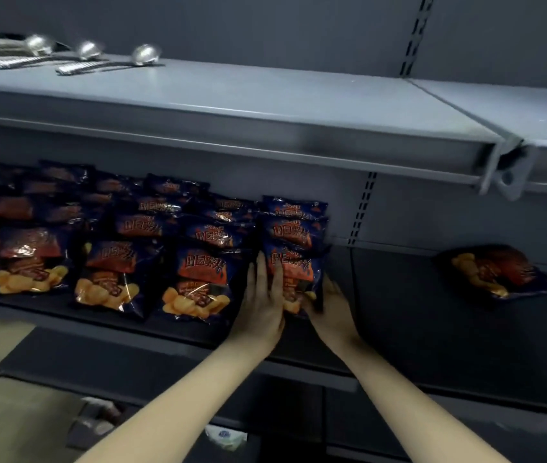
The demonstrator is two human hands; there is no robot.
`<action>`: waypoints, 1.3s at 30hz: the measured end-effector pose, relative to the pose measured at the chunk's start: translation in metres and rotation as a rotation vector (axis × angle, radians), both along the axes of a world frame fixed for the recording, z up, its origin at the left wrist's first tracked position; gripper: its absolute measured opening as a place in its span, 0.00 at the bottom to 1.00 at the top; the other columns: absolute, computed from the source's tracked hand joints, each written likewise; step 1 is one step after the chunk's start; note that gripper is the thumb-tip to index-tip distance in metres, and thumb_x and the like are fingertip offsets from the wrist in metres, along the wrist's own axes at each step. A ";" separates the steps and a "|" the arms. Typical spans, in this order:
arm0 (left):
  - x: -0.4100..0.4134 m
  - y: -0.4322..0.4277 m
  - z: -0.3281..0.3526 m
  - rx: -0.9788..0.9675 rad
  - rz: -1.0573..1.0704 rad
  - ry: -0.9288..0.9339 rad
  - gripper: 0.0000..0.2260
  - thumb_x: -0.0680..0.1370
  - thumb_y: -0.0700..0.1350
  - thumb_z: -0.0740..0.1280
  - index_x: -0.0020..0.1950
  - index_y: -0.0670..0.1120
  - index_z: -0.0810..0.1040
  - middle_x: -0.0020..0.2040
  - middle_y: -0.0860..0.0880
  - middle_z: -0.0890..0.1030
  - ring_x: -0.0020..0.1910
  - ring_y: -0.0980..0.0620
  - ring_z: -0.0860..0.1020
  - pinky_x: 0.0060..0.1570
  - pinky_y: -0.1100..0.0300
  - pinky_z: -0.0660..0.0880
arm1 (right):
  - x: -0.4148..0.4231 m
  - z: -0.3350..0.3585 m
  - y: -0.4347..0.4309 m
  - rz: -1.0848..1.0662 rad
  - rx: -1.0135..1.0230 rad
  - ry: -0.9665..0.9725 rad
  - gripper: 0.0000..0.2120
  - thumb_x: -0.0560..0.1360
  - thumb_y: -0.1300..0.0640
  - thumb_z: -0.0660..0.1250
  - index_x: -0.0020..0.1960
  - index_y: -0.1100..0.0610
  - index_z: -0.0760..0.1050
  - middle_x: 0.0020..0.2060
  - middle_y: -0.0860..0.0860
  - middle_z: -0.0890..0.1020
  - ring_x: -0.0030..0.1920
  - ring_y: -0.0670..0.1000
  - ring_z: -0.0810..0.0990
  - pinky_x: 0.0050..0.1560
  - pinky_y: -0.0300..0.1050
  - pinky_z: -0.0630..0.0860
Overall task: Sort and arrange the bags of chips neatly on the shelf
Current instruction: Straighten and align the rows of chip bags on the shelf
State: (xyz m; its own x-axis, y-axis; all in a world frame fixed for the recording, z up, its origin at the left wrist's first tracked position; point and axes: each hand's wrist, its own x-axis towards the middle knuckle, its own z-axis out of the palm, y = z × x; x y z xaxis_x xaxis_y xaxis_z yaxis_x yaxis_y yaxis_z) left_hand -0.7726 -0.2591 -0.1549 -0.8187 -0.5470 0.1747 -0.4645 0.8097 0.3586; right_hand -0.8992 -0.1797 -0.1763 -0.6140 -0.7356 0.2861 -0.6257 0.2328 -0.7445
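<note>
Rows of dark blue chip bags with orange labels [121, 259] lie overlapped on the middle shelf [399, 315], filling its left half. The rightmost row ends in a front bag [295, 272]. My left hand [262, 302] lies flat against that bag's left side, fingers straight. My right hand [328, 309] presses its right edge, so the bag is held between both palms. One loose chip bag [496, 272] lies alone, tilted, at the far right of the shelf.
The grey shelf above [265, 105] overhangs the bags and carries three metal ladles [111, 61] at its left. A slotted upright [362, 208] runs behind the shelf. A lower dark shelf [98, 362] juts out below, above a tan floor.
</note>
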 end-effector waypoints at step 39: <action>-0.152 0.134 0.004 -0.110 -0.220 0.414 0.33 0.69 0.35 0.67 0.73 0.45 0.60 0.76 0.39 0.52 0.75 0.39 0.52 0.70 0.40 0.59 | -0.132 0.038 0.176 -0.415 0.084 0.143 0.26 0.81 0.53 0.54 0.76 0.43 0.50 0.77 0.50 0.43 0.76 0.51 0.40 0.75 0.56 0.43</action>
State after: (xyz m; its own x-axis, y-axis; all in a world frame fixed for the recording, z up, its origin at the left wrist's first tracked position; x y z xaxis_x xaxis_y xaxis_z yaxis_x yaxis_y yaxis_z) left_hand -0.9249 -0.1249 -0.1511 -0.7621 -0.3285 0.5579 -0.1139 0.9163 0.3839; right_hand -1.0310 -0.0033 -0.1379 -0.8209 -0.4594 0.3394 -0.5617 0.5416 -0.6254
